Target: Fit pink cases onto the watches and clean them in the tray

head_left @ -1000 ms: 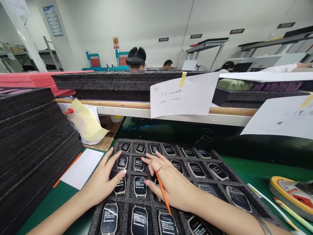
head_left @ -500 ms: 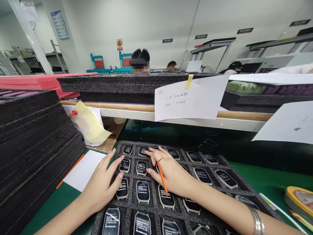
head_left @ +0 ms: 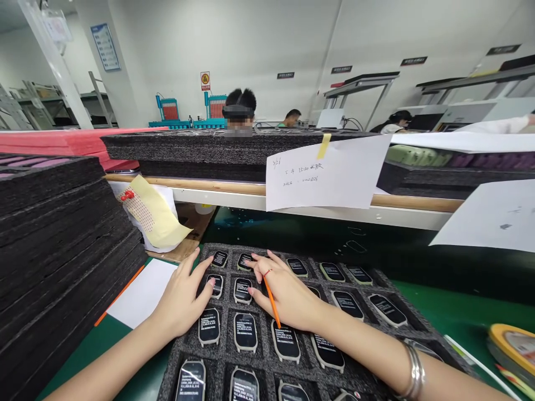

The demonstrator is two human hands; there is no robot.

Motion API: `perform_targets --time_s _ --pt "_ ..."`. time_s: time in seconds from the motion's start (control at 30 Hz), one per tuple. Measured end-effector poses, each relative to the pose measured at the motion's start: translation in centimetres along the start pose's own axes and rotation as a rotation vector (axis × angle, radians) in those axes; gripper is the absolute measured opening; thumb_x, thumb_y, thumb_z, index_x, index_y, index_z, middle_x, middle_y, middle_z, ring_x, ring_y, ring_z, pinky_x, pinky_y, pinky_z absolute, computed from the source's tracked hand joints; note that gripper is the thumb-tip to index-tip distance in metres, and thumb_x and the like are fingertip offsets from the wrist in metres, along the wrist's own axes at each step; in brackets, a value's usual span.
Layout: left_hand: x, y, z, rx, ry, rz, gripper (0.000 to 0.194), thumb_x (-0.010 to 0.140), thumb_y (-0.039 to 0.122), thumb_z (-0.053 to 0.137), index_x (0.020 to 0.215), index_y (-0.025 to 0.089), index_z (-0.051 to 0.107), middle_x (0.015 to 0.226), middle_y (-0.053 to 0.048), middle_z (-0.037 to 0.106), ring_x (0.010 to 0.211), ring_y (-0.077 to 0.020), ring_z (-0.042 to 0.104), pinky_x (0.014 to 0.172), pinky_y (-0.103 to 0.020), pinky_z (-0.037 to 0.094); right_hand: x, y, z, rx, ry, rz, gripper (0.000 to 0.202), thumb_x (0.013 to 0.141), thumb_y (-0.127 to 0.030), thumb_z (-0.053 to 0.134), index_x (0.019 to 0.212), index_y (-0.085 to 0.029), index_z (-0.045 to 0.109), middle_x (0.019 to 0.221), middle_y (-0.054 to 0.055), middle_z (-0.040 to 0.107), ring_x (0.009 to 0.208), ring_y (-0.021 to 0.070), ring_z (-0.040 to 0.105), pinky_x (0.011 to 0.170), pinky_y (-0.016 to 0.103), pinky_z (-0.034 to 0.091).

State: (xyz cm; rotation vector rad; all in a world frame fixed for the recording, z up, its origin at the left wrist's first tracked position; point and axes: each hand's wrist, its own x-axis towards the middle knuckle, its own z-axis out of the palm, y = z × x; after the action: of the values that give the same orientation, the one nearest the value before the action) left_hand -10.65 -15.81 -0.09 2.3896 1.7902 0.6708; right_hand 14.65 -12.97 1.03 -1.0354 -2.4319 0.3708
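A black foam tray (head_left: 223,348) in front of me holds rows of rectangular smartwatches without straps, their lit screens showing white text. My left hand (head_left: 186,298) lies over the tray's left edge, fingers apart. Its thumb rests on a smartwatch (head_left: 214,289) in the second row, and its index fingertip is at the corner smartwatch (head_left: 219,258). My right hand (head_left: 286,289) reaches across the tray, with a thin orange stick (head_left: 272,303) held in it. The right thumb touches the neighbouring smartwatch (head_left: 243,289); a fingertip is at the smartwatch behind it (head_left: 244,260). The palm hides other watches.
Stacked black foam trays (head_left: 62,267) rise at the left beside a white sheet (head_left: 140,292). A shelf edge (head_left: 221,197) with a taped handwritten paper (head_left: 321,178) crosses ahead. Tape rolls (head_left: 514,348) lie at the right. Several people sit beyond the shelf.
My left thumb has moved onto the second-row watch screen, and the left index finger has gone up to the corner watch. My right hand stays almost in place, stick still in it.
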Motion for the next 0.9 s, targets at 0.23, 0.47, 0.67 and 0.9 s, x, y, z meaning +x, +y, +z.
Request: perform_targets --time_s 0.23,0.47,0.67,0.9 --pt "-2.0 0.4 -1.4 0.087 0.071 0.113 0.036 0.098 0.036 0.047 0.121 0.023 0.072 0.151 -0.013 0.051 0.143 -0.0355 0.040 0.116 -0.060 0.037 -0.6 0.1 -0.7 -0.031 -0.014 0.005 0.029 0.090 -0.021 0.056 0.083 -0.026 0.029 0.134 0.020 0.065 0.142 0.0296 0.045 0.121 0.061 0.025" --pt "-3.0 0.6 -1.7 0.155 -0.057 0.173 0.039 0.100 0.042 0.045 0.133 0.033 0.064 0.157 -0.011 0.044 0.146 -0.0358 0.037 0.112 -0.061 0.042 -0.4 0.3 -0.9 -0.052 -0.025 0.014 0.028 0.091 -0.020 0.054 0.083 -0.026 0.028 0.134 0.020 0.064 0.142 0.0303 0.045 0.120 0.062 0.026" --pt "-2.9 0.6 -1.5 0.075 -0.055 0.082 0.050 0.099 0.045 0.046 0.146 0.026 0.050 0.159 -0.014 0.040 0.147 -0.0347 0.036 0.115 -0.059 0.039 -0.2 0.0 -0.7 -0.049 -0.031 0.007 0.028 0.090 -0.020 0.056 0.083 -0.026 0.030 0.134 0.020 0.064 0.141 0.0298 0.046 0.120 0.060 0.027" --pt "-3.1 0.5 -1.5 0.143 0.019 0.190 0.040 0.099 0.040 0.048 0.133 0.027 0.064 0.155 -0.013 0.047 0.145 -0.0356 0.039 0.113 -0.059 0.042 -0.6 0.0 -0.9 -0.047 -0.029 -0.006 0.025 0.091 -0.019 0.056 0.084 -0.026 0.032 0.136 0.019 0.064 0.141 0.0299 0.046 0.119 0.063 0.028"
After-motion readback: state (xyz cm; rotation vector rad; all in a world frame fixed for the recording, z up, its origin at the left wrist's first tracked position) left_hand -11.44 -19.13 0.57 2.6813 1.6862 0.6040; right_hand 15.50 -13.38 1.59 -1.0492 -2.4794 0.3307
